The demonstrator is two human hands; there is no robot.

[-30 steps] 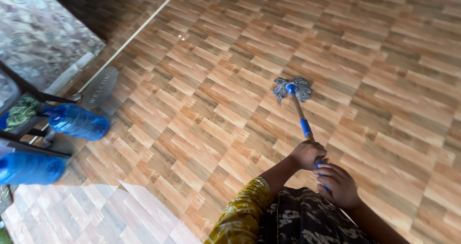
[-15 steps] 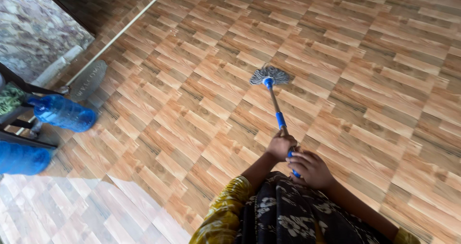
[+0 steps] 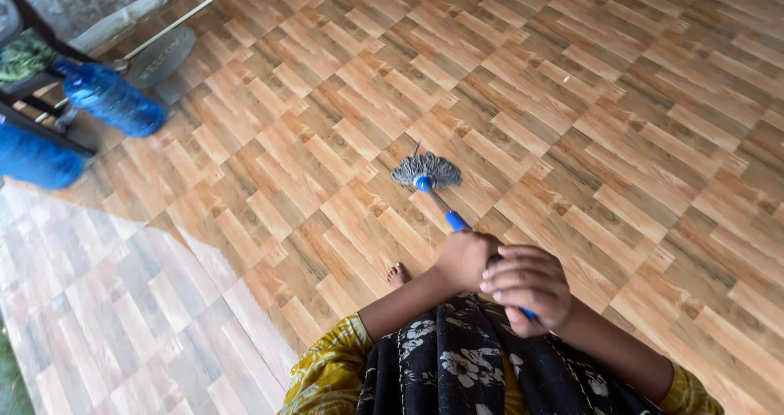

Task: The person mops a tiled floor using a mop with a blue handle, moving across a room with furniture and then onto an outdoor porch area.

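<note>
The mop head (image 3: 426, 170) under my hands looks like soft grey cotton yarn, stringy and matt. Its handle (image 3: 445, 211) has smooth blue plastic sleeves. The floor (image 3: 572, 121) looks like wood-grain vinyl with a light sheen. The two blue water bottles (image 3: 114, 100) are glossy translucent plastic. My scarf (image 3: 457, 366) is matt printed cloth.

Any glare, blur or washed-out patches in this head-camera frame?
Head view: a pale, washed-out sheen covers the wood-pattern floor at lower left; the blue water bottles at the upper left look smeared; the mop head, left hand and right hand are fairly sharp.
</note>
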